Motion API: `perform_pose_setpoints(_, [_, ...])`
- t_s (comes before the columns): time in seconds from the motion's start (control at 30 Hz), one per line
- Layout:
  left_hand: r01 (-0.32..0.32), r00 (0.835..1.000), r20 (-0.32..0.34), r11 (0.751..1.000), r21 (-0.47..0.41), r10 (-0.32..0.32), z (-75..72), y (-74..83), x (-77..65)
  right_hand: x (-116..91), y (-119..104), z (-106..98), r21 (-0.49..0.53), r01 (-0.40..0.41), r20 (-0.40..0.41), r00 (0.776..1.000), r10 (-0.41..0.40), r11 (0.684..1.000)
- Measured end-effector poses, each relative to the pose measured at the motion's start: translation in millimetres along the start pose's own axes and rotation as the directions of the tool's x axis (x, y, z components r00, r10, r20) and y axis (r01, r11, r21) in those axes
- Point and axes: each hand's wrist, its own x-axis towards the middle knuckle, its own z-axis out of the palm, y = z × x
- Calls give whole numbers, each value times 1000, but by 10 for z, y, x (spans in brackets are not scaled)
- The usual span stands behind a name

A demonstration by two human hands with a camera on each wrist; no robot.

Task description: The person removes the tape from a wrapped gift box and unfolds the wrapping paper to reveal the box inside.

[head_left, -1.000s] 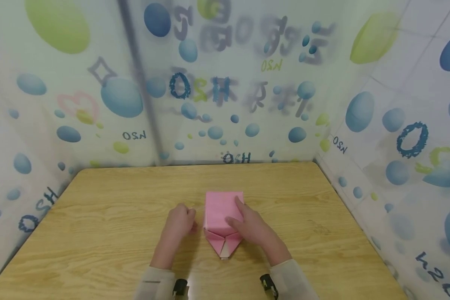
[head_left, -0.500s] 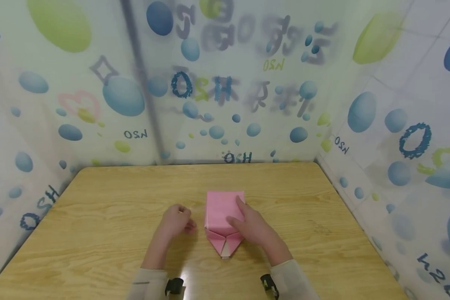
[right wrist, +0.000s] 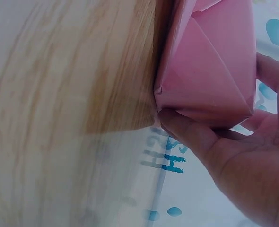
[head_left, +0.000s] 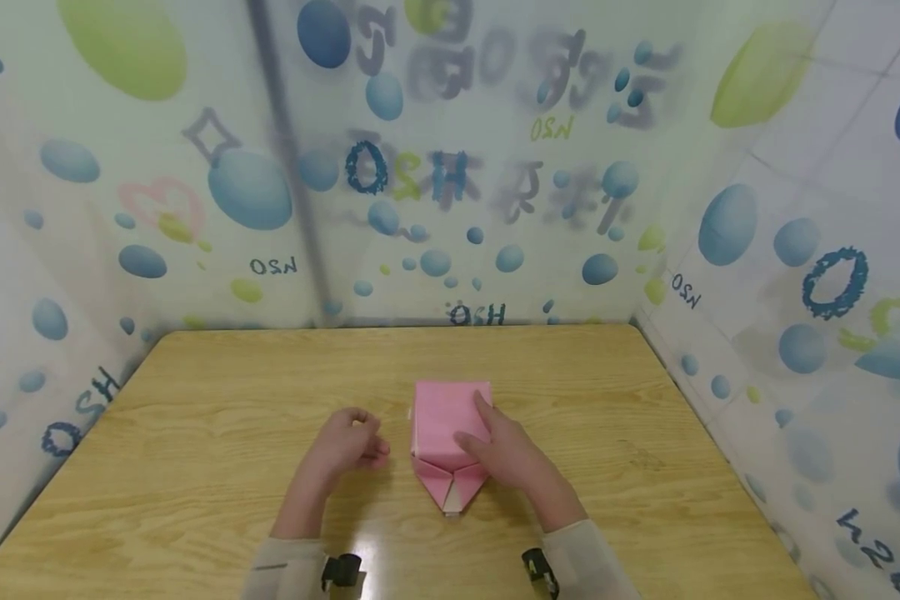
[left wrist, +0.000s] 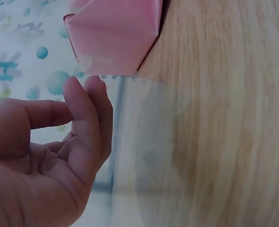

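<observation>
On the table [head_left: 195, 458], a pink package [head_left: 442, 425] was grasped along its right side by the thumb and fingers of the right hand [head_left: 521, 458]. The left hand [head_left: 341, 446] was held near its left side, not touching, fingers bent; whether anything thin was pinched there could not be told. The work was judged partly done: top and sides were covered, while the near end was gathered into 1 pointed flap [head_left: 431, 478], apparently yet to be folded up and secured. No brand or label was seen on the paper; on the wall [head_left: 345, 250], "H2O" was printed in reverse, and shadowy characters were too blurred to be read.
</observation>
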Motion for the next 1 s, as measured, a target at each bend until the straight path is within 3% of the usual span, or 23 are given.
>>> perform_pose_setpoints(0.13, [-17, 1000, -13, 997, 77, 18, 37, 52, 28, -2, -1, -2, 5, 1, 1, 1000, -1, 1000])
perform_pose_setpoints(0.33, [-92, 994, -34, 975, 201, 101, 97, 177, 118, 10, 15, 3, 3, 4, -1, 1000, -4, 1000])
perform_pose_setpoints(0.57, [-152, 981, -48, 905, 397, 186, 202, 328, 313, 22, 28, 7, 15, -4, -1, 1000, 4, 1000])
perform_pose_setpoints(0.63, [-165, 980, -29, 891, 422, 195, 239, 359, 375, 23, 32, 6, 19, -7, -1, 1000, 7, 1000])
perform_pose_setpoints(0.8, [-202, 979, 49, 887, 416, 200, 327, 395, 501, 22, 36, 2, 21, -19, 0, 1000, 19, 1000])
perform_pose_setpoints(1.0, [-280, 960, 112, 857, 432, 257, 408, 402, 557, 24, 47, 6, 15, -4, -1, 1000, 4, 1000])
